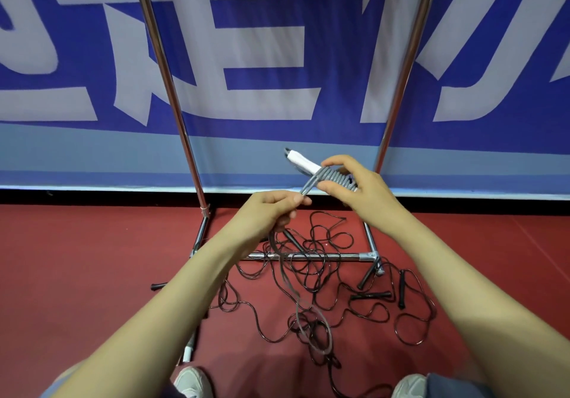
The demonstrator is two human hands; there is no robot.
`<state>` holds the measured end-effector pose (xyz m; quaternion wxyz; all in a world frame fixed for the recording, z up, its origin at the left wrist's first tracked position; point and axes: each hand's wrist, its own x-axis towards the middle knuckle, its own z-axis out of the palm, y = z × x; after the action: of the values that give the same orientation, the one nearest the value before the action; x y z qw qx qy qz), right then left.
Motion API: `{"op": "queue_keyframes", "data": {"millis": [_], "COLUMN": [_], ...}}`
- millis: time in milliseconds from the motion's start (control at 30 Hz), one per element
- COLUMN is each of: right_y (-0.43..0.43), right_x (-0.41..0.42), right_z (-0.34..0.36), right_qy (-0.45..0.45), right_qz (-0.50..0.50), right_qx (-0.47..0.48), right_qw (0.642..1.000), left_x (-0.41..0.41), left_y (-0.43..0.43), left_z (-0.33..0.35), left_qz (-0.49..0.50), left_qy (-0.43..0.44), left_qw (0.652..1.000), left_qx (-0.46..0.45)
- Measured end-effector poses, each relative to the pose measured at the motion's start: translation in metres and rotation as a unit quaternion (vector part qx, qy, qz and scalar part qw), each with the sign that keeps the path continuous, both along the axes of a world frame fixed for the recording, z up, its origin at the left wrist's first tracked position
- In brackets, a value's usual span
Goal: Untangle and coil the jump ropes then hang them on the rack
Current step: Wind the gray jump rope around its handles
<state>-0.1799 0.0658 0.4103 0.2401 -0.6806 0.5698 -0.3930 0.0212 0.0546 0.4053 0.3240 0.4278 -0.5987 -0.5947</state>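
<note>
Tangled black jump ropes (311, 262) sprawl on red sports flooring (92, 259) across the chrome rack (339, 255) base, below a blue-and-white banner (277, 58). The right hand (361, 188) grips a grey cord-wound white handle (331, 175); the left hand (268, 212) pinches its cord.

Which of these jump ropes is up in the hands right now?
The grey rope with the white handle: the right hand grips its wound coils, the left hand pinches its cord. The black ropes lie tangled on the floor.

Arms extended; left hand (273, 212) and right hand (357, 186) curled, nearly touching.
</note>
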Motion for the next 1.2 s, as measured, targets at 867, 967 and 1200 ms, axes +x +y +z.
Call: {"op": "queue_keyframes", "data": {"millis": [867, 967, 1200], "right_y": [0.015, 0.013, 0.014], "right_x": [0.012, 0.008, 0.007], "right_z": [0.000, -0.009, -0.012], "right_qy": [0.129, 0.189, 0.179], "right_qz": [0.151, 0.074, -0.003], "right_qx": [0.267, 0.194, 0.106], "right_qw": [0.943, 0.960, 0.978], "left_x": [0.000, -0.007, -0.012], "left_y": [-0.006, 0.002, 0.015], "left_z": [0.004, 0.000, -0.001], "left_qz": [-0.044, 0.020, 0.028], "left_qy": [-0.248, -0.202, -0.174], "left_qw": [0.949, 0.964, 0.964], "left_qx": [-0.187, -0.172, -0.198]}}
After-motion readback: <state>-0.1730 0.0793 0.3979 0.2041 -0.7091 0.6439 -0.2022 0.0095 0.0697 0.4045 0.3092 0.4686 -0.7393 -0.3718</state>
